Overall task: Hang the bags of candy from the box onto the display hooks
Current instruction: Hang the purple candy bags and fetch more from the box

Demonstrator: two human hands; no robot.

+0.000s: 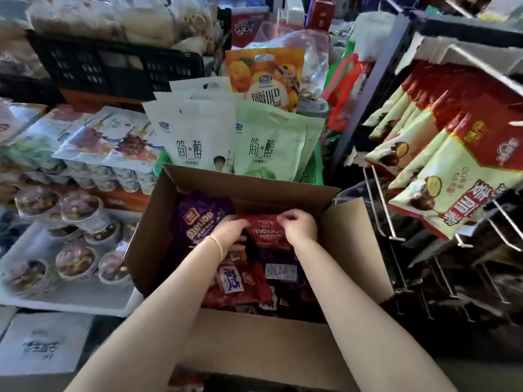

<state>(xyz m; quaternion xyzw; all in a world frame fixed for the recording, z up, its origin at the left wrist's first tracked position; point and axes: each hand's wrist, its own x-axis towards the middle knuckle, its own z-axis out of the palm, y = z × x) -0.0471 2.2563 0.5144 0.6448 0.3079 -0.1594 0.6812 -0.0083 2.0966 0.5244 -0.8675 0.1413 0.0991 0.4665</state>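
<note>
An open cardboard box (348,244) stands in front of me, filled with several red and purple candy bags. Both my hands are inside it on a red candy bag (264,232). My left hand (230,230) grips the bag's left edge, fingers curled under it. My right hand (300,223) pinches its top right corner. A purple candy bag (199,217) lies to the left in the box. Bare metal display hooks (387,219) jut out on the right, beside the box.
Red-and-cream snack bags (452,176) hang on upper hooks at the right. Behind the box stand white and green pouches (226,142) in a green basket. Trays of sealed cups (73,250) fill the left side. A black crate (113,66) sits at the back.
</note>
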